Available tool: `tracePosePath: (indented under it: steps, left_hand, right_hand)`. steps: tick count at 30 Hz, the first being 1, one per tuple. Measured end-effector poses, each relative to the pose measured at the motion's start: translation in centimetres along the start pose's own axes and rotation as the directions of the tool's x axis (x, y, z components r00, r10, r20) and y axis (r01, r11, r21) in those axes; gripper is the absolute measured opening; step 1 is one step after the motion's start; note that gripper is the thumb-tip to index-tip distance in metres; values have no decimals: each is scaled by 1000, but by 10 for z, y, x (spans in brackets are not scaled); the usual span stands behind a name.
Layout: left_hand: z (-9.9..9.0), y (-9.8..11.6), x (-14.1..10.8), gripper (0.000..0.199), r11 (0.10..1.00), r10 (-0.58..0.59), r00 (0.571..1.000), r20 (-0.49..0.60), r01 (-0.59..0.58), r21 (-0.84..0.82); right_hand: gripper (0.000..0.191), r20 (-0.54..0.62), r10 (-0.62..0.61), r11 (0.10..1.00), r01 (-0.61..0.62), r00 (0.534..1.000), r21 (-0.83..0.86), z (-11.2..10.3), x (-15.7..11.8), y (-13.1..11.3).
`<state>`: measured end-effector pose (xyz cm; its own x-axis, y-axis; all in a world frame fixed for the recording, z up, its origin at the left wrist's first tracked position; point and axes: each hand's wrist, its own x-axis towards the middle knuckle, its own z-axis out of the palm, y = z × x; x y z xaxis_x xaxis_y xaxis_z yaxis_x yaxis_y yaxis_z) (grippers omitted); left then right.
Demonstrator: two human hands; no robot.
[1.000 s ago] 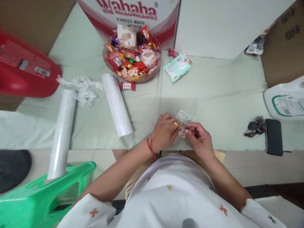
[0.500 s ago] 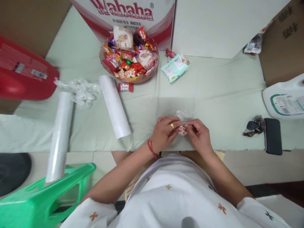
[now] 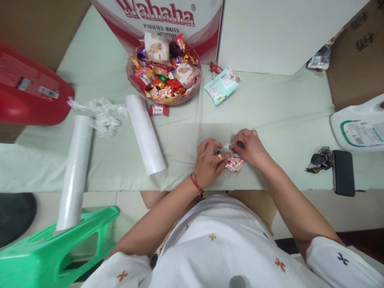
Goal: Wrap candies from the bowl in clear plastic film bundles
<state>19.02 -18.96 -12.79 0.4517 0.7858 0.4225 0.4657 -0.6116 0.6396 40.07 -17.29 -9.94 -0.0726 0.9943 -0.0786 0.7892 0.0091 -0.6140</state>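
Observation:
Near the table's front edge lies a small snack packet with red and white print, and crumpled clear plastic gathers at its far side. My left hand, with a gold ring and a red bracelet, is closed on the packet's left side and the plastic. With fingertips pinched, my right hand grips the plastic at its right. A small dark patch shows at those fingers; I cannot tell what it is. Both fingertips are partly hidden.
A glass bowl of wrapped sweets stands at the back. Two white plastic-film rolls and crumpled plastic lie left, one roll reaching over a green stool. A mint packet, keys, black phone and white jug are rightward.
My right hand has moved away from me, pulling up on the plastic. The packet has turned and shows more of its printed face. My left hand has shifted slightly right.

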Motion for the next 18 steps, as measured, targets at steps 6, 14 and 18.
tracePosePath:
  steps: [6, 14, 18]
  left_hand:
    - [2, 3, 2, 17, 998, -37, 999, -2, 37, 50]
    - [12, 7, -8, 21, 963, -260, 964, -62, 254, -93]
    - [12, 8, -5, 33, 945, -321, 946, -51, 316, -81]
  right_hand:
    - [16, 141, 67, 977, -94, 988, 190, -17, -4, -24]
    - [18, -152, -220, 974, 207, 963, -95, -1, -37, -58]
    - [20, -187, -394, 911, 356, 900, -206, 11, -55, -55]
